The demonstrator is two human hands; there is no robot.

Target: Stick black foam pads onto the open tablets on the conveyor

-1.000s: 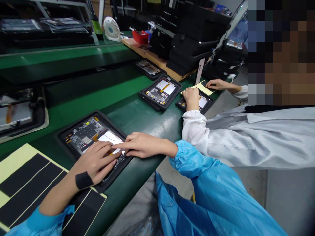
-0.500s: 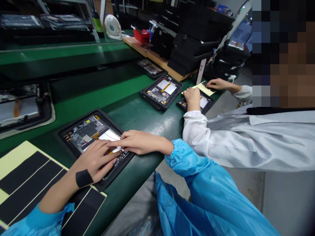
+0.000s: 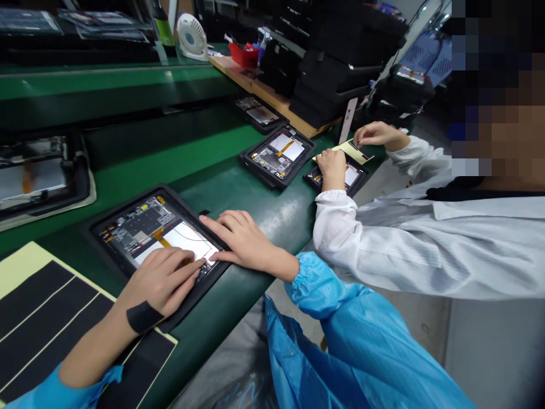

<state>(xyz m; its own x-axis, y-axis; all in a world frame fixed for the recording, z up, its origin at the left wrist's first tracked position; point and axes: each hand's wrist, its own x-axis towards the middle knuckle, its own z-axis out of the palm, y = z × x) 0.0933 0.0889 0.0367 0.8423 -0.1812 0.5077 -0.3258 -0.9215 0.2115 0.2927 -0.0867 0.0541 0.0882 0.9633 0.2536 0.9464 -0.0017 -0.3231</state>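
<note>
An opened tablet-like device [image 3: 142,227] in a black frame lies on the green bench, its circuit board and white battery area [image 3: 193,241] exposed. My left hand [image 3: 159,281] rests over its near edge, thumb and index finger drawn together at the small parts; what they pinch is too small to tell. A black strip [image 3: 143,317] lies across my left wrist. My right hand [image 3: 247,241] is at the device's right side, index finger and thumb apart, with nothing visible held. Thin dark wires curve across the white area.
A yellow sheet with black strips [image 3: 40,304] lies at the lower left. Another device [image 3: 34,176] is at the left, and one more [image 3: 279,153] lies farther along the bench. Beside me, a person in white sleeves [image 3: 340,221] handles a device and a yellow sheet [image 3: 347,149].
My right hand has drawn back from my left fingers to the device's edge, its index finger and thumb spreading. More white area shows. The neighbour's far hand has shifted slightly.
</note>
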